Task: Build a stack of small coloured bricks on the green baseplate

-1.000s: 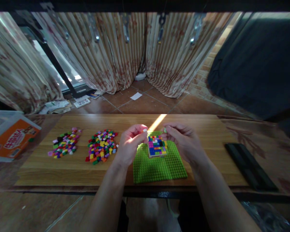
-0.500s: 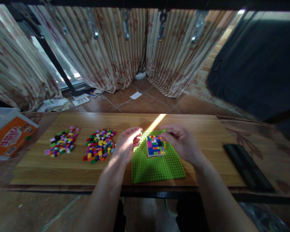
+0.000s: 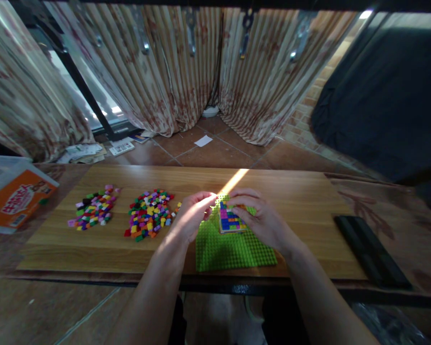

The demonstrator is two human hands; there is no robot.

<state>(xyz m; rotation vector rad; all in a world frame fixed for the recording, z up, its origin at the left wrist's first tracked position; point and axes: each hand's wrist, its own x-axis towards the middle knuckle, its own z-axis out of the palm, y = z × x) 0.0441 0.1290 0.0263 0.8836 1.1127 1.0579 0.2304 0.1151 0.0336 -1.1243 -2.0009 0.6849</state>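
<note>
A small block of multicoloured toy bricks sits on the green studded baseplate, toward its far edge. My right hand is over the right and far part of this block, fingers curled and hiding some of its top. Whatever its fingertips may hold is too small to see. Just left of the block, above the baseplate's far left corner, my left hand has thumb and fingers pinched together in a patch of sunlight. Anything in that pinch cannot be made out.
Two heaps of loose bricks lie to the left, a nearer heap and a farther heap. A clear plastic tub with an orange label stands at the far left. On the right lies a long black object across the wooden board's edge.
My right hand has moved left, toward my left hand, and now covers more of the brick block. My left hand has shifted slightly right. The view has tilted a little.
</note>
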